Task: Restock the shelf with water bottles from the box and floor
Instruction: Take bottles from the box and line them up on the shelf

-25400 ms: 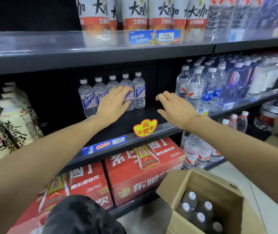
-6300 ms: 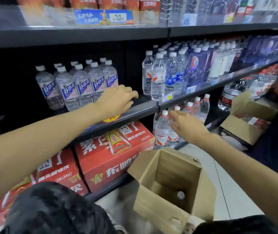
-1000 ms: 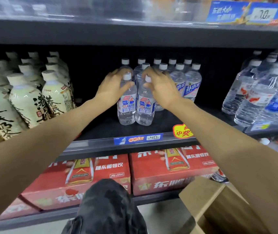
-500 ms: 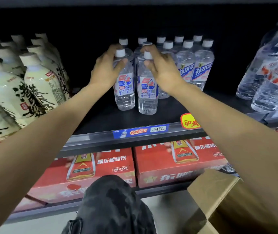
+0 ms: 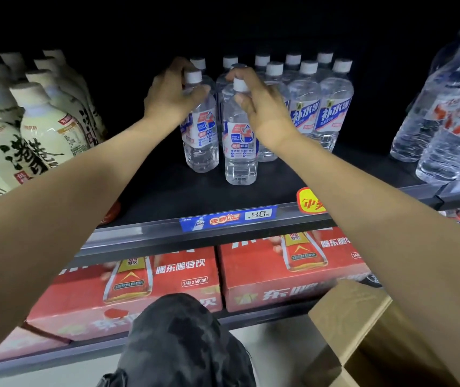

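Right now, both hands are up on the dark shelf [image 5: 223, 196], each curled round the neck of a water bottle.

Nearest, below the forearms, a cardboard box [image 5: 362, 331] sits under the right arm. Further in, the left hand [image 5: 167, 96] grips the left bottle [image 5: 199, 135]; the right hand [image 5: 259, 104] pinches the right bottle [image 5: 240, 146] near its cap. Both bottles seem to stand on the shelf, just beside each other. Behind the right hand stands a cluster of blue-labelled bottles [image 5: 318, 107].
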